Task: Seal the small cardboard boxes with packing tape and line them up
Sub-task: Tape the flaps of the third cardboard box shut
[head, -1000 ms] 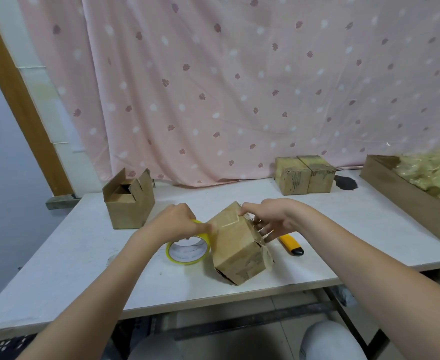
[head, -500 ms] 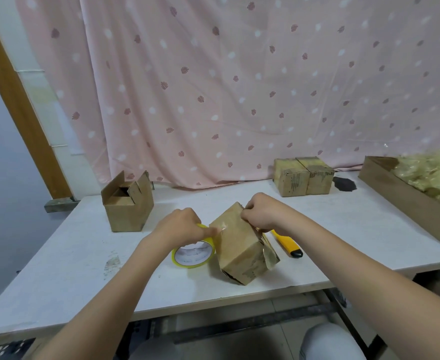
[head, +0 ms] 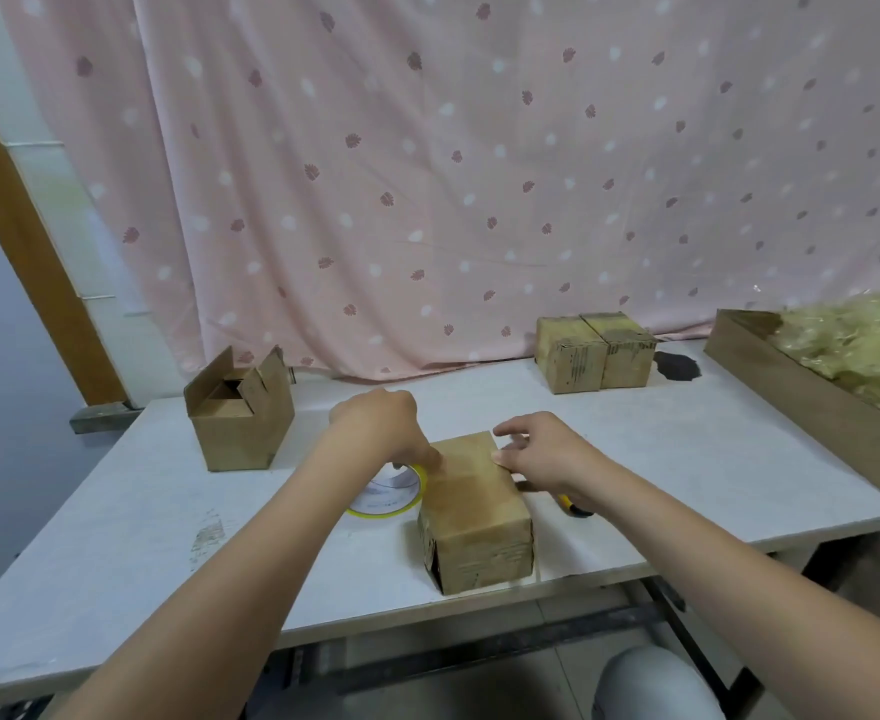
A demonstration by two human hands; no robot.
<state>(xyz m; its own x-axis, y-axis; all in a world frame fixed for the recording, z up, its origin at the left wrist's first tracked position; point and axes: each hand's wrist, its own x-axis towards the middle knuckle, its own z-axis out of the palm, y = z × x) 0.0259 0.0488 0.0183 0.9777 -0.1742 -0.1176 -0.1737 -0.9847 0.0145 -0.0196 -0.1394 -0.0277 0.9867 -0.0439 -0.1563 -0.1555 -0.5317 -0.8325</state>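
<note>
A small closed cardboard box lies flat near the table's front edge. My left hand reaches down from above and presses a fingertip on the box's top left edge. It is right beside a yellow-rimmed roll of packing tape, which lies flat on the table against the box's left side. My right hand rests on the top right edge of the box with its fingers stretched out. An open box with raised flaps stands at the left. Two closed boxes sit side by side at the back.
A yellow utility knife lies just right of the box, mostly hidden under my right wrist. A long wooden tray holding crumpled yellowish plastic stands at the right. A dark patch marks the white table. A pink curtain hangs behind.
The box was tipped up on an edge between my hands; now it lies flat on the table. Both hands have shifted onto its top, and the tape roll lies flat beside it.
</note>
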